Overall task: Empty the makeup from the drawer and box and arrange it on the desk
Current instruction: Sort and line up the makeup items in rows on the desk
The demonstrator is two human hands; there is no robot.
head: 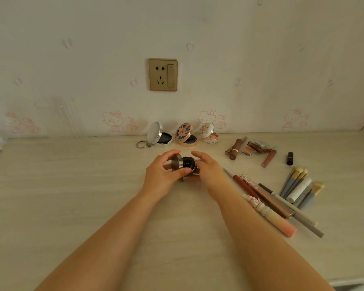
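Observation:
A small dark round compact [187, 164] with its lid raised sits mid-desk between my hands. My left hand [163, 172] grips its lid and left side with curled fingers and thumb. My right hand [206, 168] holds its right side, fingers bent around it. Three open compacts stand by the wall: a silver one [158, 135] with a keyring, a floral rose-gold one [186, 135] and a white patterned one [209, 134].
On the pale wooden desk [72, 196], lipsticks and a small palette [259, 146] lie at the right rear. Long pencils and tubes [267, 204] and a bundle of grey brushes [301, 187] lie right of my forearm. A clear acrylic holder [63, 116] stands far left.

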